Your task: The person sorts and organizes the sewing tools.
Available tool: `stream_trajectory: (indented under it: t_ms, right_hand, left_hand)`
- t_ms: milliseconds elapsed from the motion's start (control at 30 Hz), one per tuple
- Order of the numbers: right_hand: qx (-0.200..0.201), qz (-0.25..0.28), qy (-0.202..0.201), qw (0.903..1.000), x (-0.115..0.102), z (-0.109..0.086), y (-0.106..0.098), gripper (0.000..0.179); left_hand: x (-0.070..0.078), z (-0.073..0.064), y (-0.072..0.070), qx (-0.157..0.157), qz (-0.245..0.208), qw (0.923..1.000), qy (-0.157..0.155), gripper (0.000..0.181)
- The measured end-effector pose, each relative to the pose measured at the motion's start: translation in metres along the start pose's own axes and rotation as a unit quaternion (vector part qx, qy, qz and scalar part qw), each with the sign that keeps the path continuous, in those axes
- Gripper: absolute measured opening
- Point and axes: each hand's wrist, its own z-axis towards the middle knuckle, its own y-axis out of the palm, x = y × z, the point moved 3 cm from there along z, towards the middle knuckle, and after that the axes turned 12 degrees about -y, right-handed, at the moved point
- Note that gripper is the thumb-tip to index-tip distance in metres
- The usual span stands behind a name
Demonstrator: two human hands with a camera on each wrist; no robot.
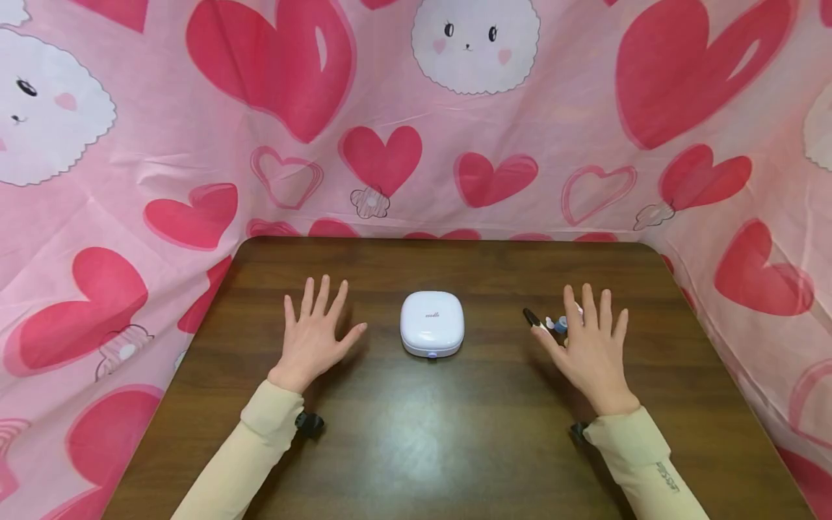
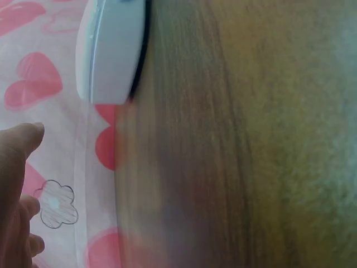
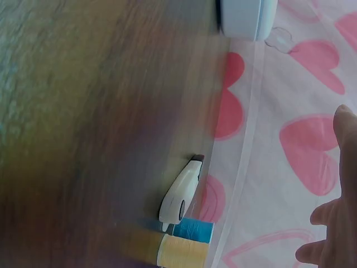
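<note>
A white rounded-square case (image 1: 432,323), its lid down and a small bluish catch at the front, sits mid-table between the two hands. To its left is my left hand (image 1: 315,328), back upward and fingers spread, holding nothing. My right hand (image 1: 591,347) is likewise spread out and holds nothing; in the head view it overlaps a small group of items. Among these, the right wrist view shows a blue thread spool (image 3: 195,230), a yellow thread spool (image 3: 181,252) and a tapered white tool (image 3: 181,195) with a dark tip. The hand partly hides this group from the head camera.
All of this lies on a brown wood-grain table (image 1: 416,433) with rounded far corners. Pink cloth (image 1: 416,108) printed with hearts and white faces hangs along its back and both sides. Each wrist carries a black strap device (image 1: 310,425) by the cuff.
</note>
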Motion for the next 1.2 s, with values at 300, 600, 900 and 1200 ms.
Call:
stream_trajectory:
  t_ms: [300, 600, 900, 1200]
  right_hand:
    - [0.046, 0.063, -0.031, 0.9965, -0.005, 0.005, 0.001, 0.091]
    - [0.105, 0.104, -0.057, 0.9873, -0.020, 0.011, 0.002, 0.046]
    - [0.088, 0.124, -0.085, 0.9848, -0.044, 0.026, 0.007, 0.033]
    - [0.006, 0.160, -0.089, 0.9831, -0.068, 0.040, 0.025, 0.045]
  left_hand:
    - [0.009, -0.004, 0.010, 0.004, -0.045, 0.9989, 0.013, 0.094]
    - [0.023, -0.008, 0.016, -0.001, -0.150, 0.9886, 0.014, 0.074]
    - [0.039, -0.005, 0.028, -0.095, -0.249, 0.9639, -0.007, 0.078]
    - [0.058, -0.001, 0.041, -0.151, -0.313, 0.9377, -0.002, 0.082]
